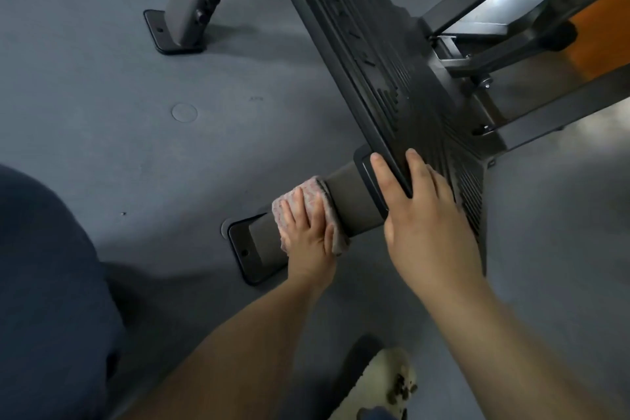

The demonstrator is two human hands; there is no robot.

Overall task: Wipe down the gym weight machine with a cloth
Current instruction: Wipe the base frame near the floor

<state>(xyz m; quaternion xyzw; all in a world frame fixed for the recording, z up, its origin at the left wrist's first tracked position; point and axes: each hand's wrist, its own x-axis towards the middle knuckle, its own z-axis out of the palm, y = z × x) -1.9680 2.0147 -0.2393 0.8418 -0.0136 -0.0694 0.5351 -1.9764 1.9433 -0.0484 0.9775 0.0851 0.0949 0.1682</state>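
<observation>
Down at the machine's leg (pixel 354 204), left hand (pixel 306 235) presses a pinkish cloth (pixel 312 196) flat-fingered; right hand (pixel 422 211) grips the footplate (pixel 392 78) edge

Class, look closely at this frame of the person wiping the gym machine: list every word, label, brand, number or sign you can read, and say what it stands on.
None can be read.
The ribbed footplate carries only raised grip ridges, no lettering.
The cloth under the left hand shows a speckled weave, no label.
The shoe has dark blotches, no legible mark.
The right hand grips the footplate's edge and may hide some surface.
</observation>
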